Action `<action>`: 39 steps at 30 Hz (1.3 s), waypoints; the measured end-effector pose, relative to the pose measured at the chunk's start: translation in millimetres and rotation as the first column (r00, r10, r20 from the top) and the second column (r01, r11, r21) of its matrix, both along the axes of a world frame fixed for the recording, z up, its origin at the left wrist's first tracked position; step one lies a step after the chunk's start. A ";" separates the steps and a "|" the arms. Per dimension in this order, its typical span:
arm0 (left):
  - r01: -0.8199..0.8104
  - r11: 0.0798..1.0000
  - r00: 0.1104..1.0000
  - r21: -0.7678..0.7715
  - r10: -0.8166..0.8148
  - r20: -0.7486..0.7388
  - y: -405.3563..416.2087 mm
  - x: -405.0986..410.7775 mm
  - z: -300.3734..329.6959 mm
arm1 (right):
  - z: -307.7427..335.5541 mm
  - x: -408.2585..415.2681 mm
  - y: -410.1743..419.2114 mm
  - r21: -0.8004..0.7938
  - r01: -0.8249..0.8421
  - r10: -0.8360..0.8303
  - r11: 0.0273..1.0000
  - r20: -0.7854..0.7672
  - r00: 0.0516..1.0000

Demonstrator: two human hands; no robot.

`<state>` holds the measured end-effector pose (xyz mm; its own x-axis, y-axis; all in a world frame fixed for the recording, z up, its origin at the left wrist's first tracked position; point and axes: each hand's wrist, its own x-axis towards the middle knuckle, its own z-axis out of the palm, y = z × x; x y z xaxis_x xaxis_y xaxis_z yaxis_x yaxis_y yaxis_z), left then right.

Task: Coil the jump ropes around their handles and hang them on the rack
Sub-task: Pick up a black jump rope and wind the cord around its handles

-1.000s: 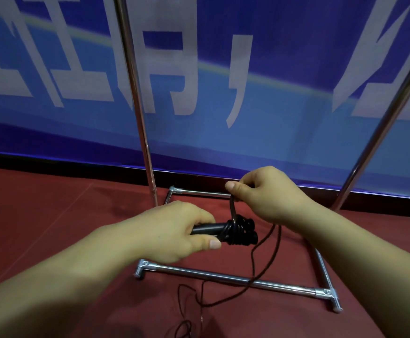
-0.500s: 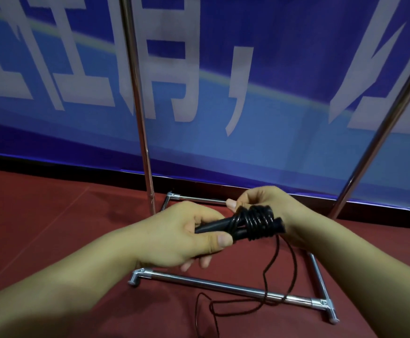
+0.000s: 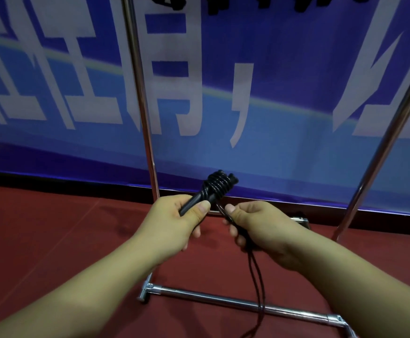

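Two hands hold a half-coiled black jump rope in front of a chrome rack.

The left hand (image 3: 174,220) grips the lower end of the black handles (image 3: 194,200), which tilt up and away to the right, with a thick bundle of rope coils (image 3: 220,182) wound round their upper end. Just beside it, the right hand (image 3: 260,228) pinches the loose rope (image 3: 256,276) between thumb and fingers; the strands run through its curled fingers and hang down to the red floor (image 3: 52,240), crossing the near base bar (image 3: 235,300) of the rack. Beyond the hands rise the rack's left upright (image 3: 140,98) and right upright (image 3: 382,142), with the coils just right of the left one. Behind stands a blue banner (image 3: 284,69) with white characters, and dark objects (image 3: 223,6), unclear, hang at the top edge.
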<state>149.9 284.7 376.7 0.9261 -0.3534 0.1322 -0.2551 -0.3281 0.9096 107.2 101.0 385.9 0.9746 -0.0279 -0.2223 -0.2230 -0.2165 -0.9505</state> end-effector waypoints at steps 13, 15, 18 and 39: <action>-0.294 0.925 0.955 0.240 0.277 0.102 15.2 25.4 -17.1 | -0.4 -2.2 -0.3 -0.173 -0.108 0.106 0.979 -0.017 0.994; -0.306 0.895 0.951 0.325 0.273 0.144 15.3 24.8 -18.8 | 0.8 -2.2 -0.6 -0.209 -0.118 0.119 0.971 -0.006 0.993; -0.300 0.858 0.953 0.417 0.250 0.170 11.5 22.6 -18.3 | 2.8 -1.5 -1.8 -0.238 -0.079 0.089 0.968 0.034 0.995; 0.372 0.762 0.920 0.530 -0.377 -0.103 -4.3 -3.0 -9.5 | -1.4 4.9 -19.7 -0.574 0.147 0.047 0.806 0.309 0.950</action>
<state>146.9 280.4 367.2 0.7047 -0.6884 -0.1714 -0.4674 -0.6323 0.6179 112.0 81.2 384.5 0.9830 -0.1077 0.1487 0.0188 -0.7464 -0.6653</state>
